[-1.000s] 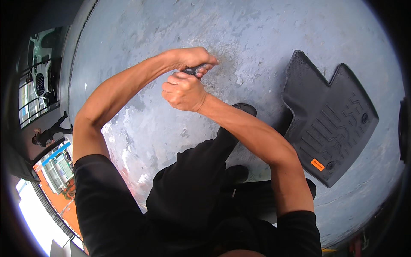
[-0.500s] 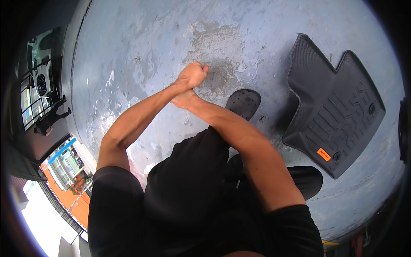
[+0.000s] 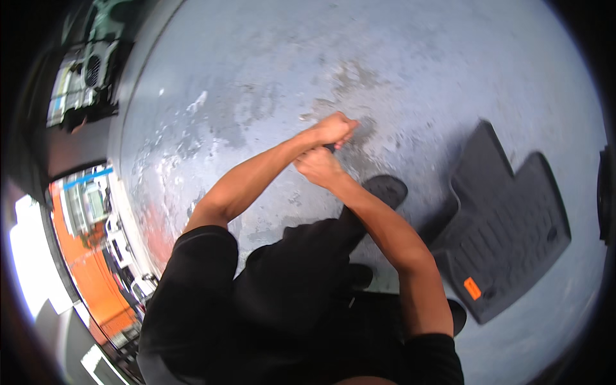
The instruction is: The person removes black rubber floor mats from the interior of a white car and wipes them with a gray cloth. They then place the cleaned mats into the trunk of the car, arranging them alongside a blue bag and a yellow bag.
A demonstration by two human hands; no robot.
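Note:
My left hand (image 3: 336, 128) is closed in a fist, its fingers curled downward, above the blue-grey floor. Just below it and nearer to me, my right hand (image 3: 318, 167) is also closed, its knuckles close to my left wrist. A small dark thing (image 3: 330, 147) peeks out between the two hands; most of it is hidden and I cannot make out its kind. My forearms come together in front of my knees. To the right lies a black moulded car floor mat (image 3: 513, 224) with a ribbed surface and an orange label (image 3: 472, 289).
A dark clog (image 3: 386, 191) shows past my right forearm. The painted floor (image 3: 256, 83) is worn and peeling in patches. Far left, a person in dark clothes (image 3: 96, 114) is near a parked car (image 3: 93, 67). Bright openings and an orange area (image 3: 96, 276) lie lower left.
My view has shifted, so the floor mat and clog appear lower. Both hands appear farther right, still close together, and a small dark thing now shows between them.

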